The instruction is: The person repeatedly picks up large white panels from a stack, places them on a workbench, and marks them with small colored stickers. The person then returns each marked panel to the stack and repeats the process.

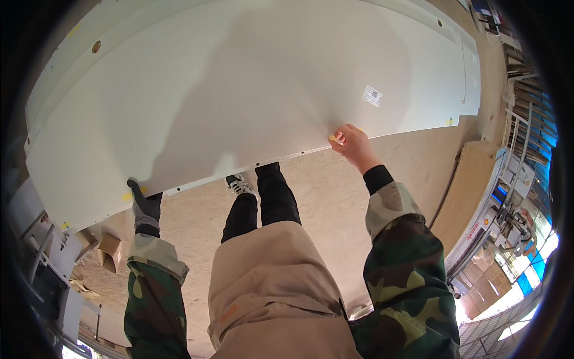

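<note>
Beige apron (269, 278) is before the white panel (251, 84). Gloved left hand (146, 207) and bare right hand (354, 145) grip the panel's near edge; present step seems holding, next probably calls for even support.

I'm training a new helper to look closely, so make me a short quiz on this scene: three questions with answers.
1. True or false: the left hand is gloved, while the right hand is bare.

2. Which is nearest to the printed label on the white panel?
A) the left hand
B) the right hand
C) the shoe

3. Fill in the blank: apart from the pale cuffs, the sleeves have a dark green ____ pattern.

Key: 1. True. 2. B. 3. camouflage.
</note>
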The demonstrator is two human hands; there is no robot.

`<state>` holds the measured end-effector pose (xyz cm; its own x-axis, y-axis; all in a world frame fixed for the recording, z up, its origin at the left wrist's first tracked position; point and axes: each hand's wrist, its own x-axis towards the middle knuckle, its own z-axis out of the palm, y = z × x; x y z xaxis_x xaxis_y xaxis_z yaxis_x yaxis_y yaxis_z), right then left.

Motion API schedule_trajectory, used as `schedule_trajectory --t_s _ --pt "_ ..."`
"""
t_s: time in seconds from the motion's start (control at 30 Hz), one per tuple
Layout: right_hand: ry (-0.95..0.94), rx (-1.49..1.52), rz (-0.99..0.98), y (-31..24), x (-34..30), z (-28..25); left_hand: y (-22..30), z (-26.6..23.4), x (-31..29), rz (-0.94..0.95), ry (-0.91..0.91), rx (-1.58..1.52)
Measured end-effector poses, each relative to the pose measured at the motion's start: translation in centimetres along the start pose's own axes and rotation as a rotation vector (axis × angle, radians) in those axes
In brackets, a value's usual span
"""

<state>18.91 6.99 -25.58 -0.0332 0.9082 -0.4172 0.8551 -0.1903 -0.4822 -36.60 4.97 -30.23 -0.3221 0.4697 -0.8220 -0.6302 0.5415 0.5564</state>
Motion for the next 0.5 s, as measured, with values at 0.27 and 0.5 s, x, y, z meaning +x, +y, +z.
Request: schedule_trajectory --t_s 0.27,0.5 --pt "-0.062 -0.262 -0.275 -0.8 0.8 0.3 -0.8 -0.8 1.1 0.066 -0.128 0.087" --pt "0.056 -0.42 -0.271 -1.0 -0.5 0.9 -1.0 -1.2 0.1 0.053 -0.127 0.092"
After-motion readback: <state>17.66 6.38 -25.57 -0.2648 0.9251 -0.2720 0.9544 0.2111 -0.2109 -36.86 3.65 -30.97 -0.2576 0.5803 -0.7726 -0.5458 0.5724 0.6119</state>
